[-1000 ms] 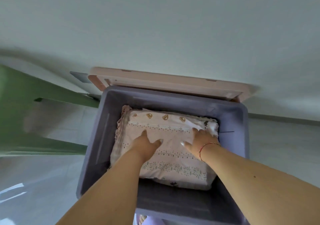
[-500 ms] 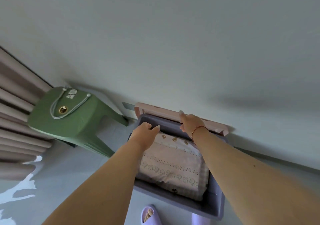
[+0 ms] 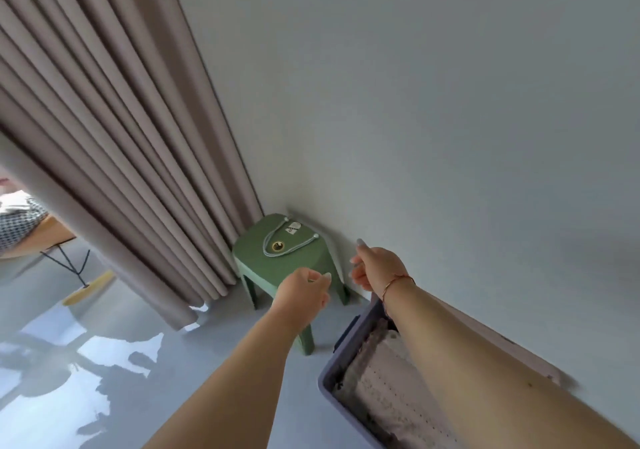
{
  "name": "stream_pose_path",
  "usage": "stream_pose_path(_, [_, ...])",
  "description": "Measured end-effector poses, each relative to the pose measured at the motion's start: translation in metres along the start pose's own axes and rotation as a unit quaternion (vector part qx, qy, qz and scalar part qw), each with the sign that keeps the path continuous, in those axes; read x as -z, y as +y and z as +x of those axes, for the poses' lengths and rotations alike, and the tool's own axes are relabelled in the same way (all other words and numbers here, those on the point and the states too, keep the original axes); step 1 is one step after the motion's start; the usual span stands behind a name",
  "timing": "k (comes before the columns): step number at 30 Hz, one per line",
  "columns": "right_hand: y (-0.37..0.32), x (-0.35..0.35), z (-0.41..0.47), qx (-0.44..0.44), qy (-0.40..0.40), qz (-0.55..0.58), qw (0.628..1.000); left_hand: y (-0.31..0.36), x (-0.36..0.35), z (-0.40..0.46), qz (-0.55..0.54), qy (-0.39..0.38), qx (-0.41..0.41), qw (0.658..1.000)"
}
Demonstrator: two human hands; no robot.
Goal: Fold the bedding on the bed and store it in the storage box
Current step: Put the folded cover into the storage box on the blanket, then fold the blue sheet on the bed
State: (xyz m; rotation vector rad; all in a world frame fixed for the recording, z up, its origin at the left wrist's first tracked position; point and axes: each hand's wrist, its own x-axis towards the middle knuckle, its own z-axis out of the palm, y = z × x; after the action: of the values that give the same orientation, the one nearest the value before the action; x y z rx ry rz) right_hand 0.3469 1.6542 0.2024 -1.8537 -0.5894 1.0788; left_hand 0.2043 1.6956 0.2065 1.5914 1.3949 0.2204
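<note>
Both hands are raised in the middle of the frame and hold nothing. The left hand (image 3: 303,291) hangs with its fingers loosely curled, empty, in front of the green stool (image 3: 282,258). The right hand (image 3: 375,268), with a thin red bracelet (image 3: 398,280) at the wrist, has one finger stretched up toward the wall (image 3: 450,102) and the others relaxed; it grips nothing either.

A second ago both hands pressed flat on the folded bedding (image 3: 388,389) inside the storage box (image 3: 327,376); half a second ago they had lifted to the box's far rim. Now they are clear of the box, and the view has swung left and up, so the box sits at the lower right of the frame with the bedding still lying in it. A pale pink lid (image 3: 502,341) seems to lean between box and wall, partly hidden by the right forearm.

This suggests the storing is done: the bedding is packed down and the hands are released. Only closing the box may remain. Grey curtains (image 3: 121,137) fill the upper left, above the glossy floor (image 3: 104,379).
</note>
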Motion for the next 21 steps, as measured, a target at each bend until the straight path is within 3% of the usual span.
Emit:
stream_pose_path(5, [-0.017,-0.061,-0.023,0.028,-0.115,-0.028,0.993,-0.031,0.045,-0.049,-0.077,0.111,0.05,0.99])
stream_pose_path(9, [-0.019,-0.11,-0.069,0.048,-0.205,-0.054,0.976,-0.066,0.068,-0.113,-0.174,0.205,0.106,0.957])
stream_pose_path(15, [0.002,-0.199,-0.166,0.038,-0.333,-0.116,0.935,-0.142,0.101,-0.229,-0.274,0.322,0.173,0.89])
stream_pose_path(21, [0.043,-0.285,-0.287,0.024,-0.467,-0.191,0.863,-0.237,0.117,-0.368,-0.35,0.448,0.233,0.789])
